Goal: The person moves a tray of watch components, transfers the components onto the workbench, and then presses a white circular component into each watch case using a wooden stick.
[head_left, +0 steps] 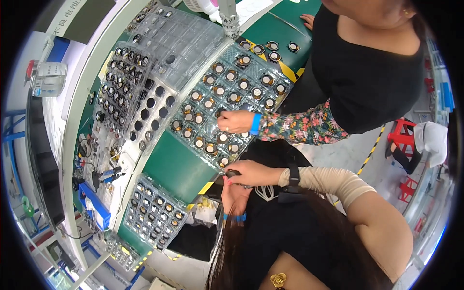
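My right hand [256, 173], with a black band on the wrist, is closed on a small dark round part [232, 173] at the near edge of a clear tray. Below it, my left hand [235, 197] has a blue wristband and is turned palm up, its fingertips against the same part; some of its fingers are hidden. The clear compartment tray [223, 104] holds many round parts with pale discs [211, 149] on top. A co-worker's hand [235, 121], in a floral sleeve and blue wristband, reaches into the tray's middle.
A smaller filled tray [153, 212] lies left on the green bench [169, 169]. Stacked clear trays [179, 43] and black discs [150, 102] sit behind a raised edge. Several loose round parts [272, 45] lie at the far end. The co-worker [367, 67] stands at upper right.
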Demonstrator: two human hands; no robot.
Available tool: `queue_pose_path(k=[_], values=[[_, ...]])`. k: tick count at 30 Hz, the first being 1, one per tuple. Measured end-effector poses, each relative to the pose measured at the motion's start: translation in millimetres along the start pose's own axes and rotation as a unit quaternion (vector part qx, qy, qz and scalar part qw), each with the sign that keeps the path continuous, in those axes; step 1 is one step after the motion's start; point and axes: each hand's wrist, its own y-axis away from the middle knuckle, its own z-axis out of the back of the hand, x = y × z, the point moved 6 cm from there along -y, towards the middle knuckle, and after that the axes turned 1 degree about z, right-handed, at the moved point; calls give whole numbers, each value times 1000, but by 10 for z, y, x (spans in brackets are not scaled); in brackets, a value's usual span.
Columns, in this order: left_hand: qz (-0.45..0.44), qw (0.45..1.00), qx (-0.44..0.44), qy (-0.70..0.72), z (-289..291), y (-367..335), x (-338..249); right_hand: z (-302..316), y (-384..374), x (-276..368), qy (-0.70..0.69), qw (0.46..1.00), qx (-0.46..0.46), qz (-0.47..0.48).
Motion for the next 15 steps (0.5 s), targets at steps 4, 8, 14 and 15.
queue_pose_path(k=[4,8,14,15], values=[[-66,996,-40,-46,230,221,-190,-141,6,312,67,993,-61,74],[-60,997,-54,-18,424,323,-263,-283,-9,527,104,973,-134,155],[-24,990,91,104,487,368,-459,-793,13,692,181,929,-32,322],[-6,985,119,121,505,333,-508,-824,4,702,180,928,-30,324]])
